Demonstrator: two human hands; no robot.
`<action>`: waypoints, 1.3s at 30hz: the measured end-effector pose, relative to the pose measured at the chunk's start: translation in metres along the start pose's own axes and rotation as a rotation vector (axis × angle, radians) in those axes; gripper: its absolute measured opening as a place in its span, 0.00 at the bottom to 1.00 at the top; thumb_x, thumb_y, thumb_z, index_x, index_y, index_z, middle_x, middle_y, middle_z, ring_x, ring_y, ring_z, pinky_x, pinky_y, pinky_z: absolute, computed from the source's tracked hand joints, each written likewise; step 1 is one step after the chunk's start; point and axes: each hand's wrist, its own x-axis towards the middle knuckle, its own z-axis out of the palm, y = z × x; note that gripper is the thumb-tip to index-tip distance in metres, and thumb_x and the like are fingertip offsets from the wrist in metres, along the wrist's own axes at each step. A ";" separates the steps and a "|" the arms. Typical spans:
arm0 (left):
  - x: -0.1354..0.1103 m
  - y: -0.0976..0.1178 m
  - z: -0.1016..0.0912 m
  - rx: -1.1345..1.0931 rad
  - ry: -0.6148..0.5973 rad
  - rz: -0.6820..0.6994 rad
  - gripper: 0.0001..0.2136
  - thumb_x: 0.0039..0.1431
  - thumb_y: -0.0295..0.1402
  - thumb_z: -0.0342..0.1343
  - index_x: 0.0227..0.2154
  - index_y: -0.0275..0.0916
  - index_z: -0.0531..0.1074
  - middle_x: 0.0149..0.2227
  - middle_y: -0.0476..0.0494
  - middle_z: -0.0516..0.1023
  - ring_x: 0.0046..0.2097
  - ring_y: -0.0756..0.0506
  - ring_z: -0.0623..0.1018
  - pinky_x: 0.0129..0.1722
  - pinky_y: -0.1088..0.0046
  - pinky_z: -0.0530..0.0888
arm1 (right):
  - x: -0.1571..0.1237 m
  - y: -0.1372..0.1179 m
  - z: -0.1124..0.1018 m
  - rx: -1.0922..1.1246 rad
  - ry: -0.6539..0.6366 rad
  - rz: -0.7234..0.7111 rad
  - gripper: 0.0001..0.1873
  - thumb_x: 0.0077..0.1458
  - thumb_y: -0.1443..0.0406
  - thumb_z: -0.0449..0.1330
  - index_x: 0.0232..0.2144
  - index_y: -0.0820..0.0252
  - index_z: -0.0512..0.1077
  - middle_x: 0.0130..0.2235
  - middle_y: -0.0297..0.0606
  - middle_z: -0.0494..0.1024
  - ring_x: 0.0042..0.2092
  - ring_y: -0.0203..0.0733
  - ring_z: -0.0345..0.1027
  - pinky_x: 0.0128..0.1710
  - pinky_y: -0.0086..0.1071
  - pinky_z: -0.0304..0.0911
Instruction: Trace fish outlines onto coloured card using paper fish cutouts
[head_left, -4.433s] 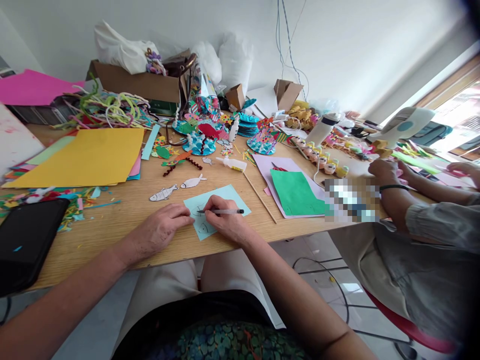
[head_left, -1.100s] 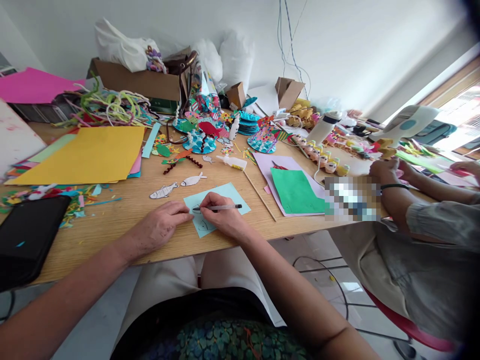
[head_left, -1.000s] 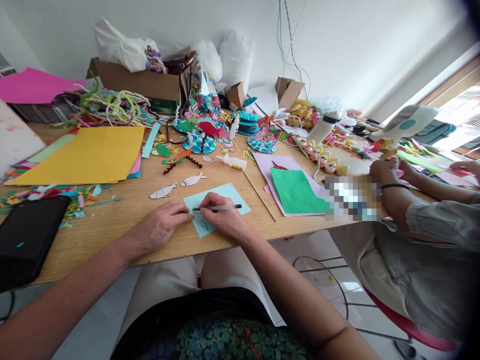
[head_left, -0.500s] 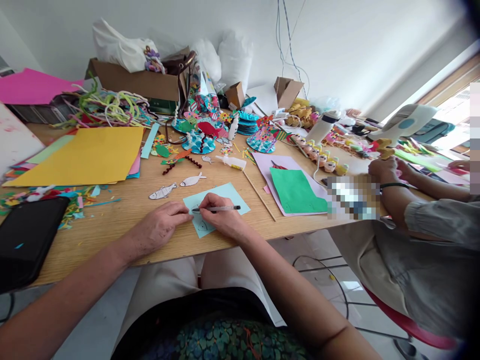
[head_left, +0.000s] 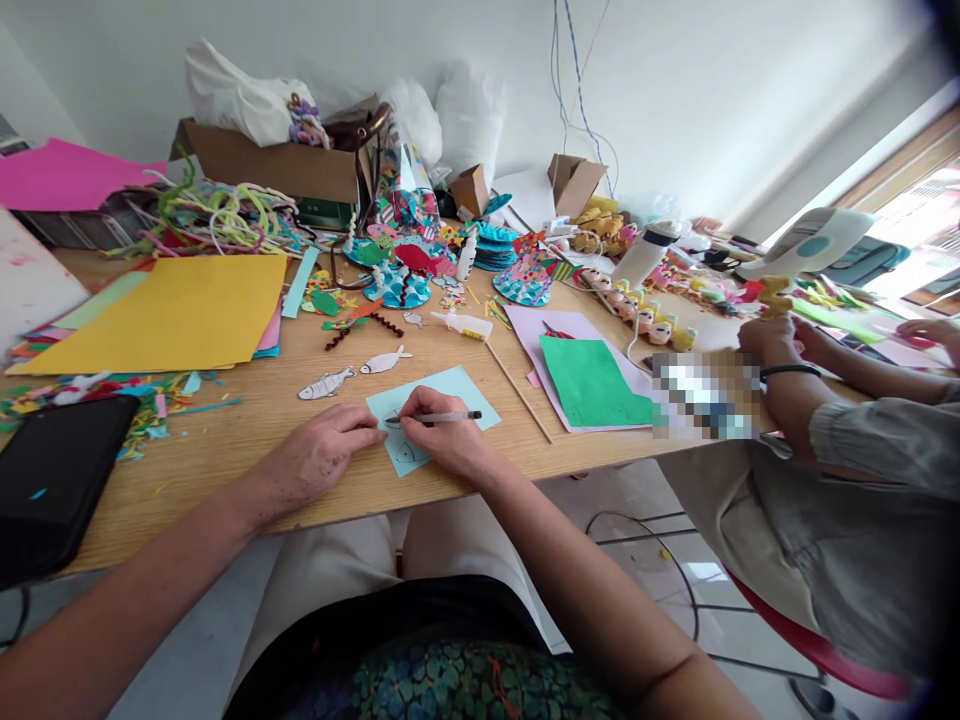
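Observation:
My right hand (head_left: 450, 445) is closed round a pen (head_left: 456, 416) with a clear barrel and dark cap end. Its tip touches a light blue sheet of paper (head_left: 457, 388), where fish outlines are drawn near the left edge. Flat on the table, my left hand (head_left: 315, 458) has its fingers stretched out, with fingertips at the sheet's left edge. Just beyond lie two white cut-out paper fish, one plain (head_left: 385, 361) and one striped (head_left: 325, 384). Part of the drawing is hidden by my right fingers.
A wooden stick (head_left: 519, 392), a glue bottle (head_left: 469, 326) and green paper (head_left: 596, 382) lie beyond and right of the sheet. A black phone (head_left: 60, 480) and yellow paper (head_left: 172, 310) are at left. A co-worker's hands (head_left: 772, 340) hold a yellow item at right.
The pen and both my hands have hardly moved. At right, the yellow item in the co-worker's hands has shifted slightly to the right.

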 end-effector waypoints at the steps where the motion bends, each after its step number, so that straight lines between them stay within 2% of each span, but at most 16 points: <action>1: 0.000 0.000 0.000 -0.002 0.001 -0.001 0.19 0.57 0.20 0.39 0.42 0.37 0.72 0.41 0.42 0.73 0.45 0.46 0.70 0.46 0.68 0.70 | 0.000 0.000 0.000 0.002 0.000 -0.004 0.02 0.45 0.69 0.53 0.24 0.60 0.66 0.22 0.27 0.68 0.24 0.29 0.57 0.23 0.22 0.52; 39: 0.002 0.003 -0.002 0.014 0.002 -0.005 0.19 0.56 0.19 0.39 0.41 0.38 0.73 0.40 0.42 0.73 0.45 0.46 0.71 0.45 0.69 0.71 | 0.001 -0.004 -0.002 -0.035 0.003 0.019 0.02 0.44 0.69 0.53 0.23 0.60 0.66 0.22 0.27 0.67 0.24 0.29 0.57 0.23 0.23 0.52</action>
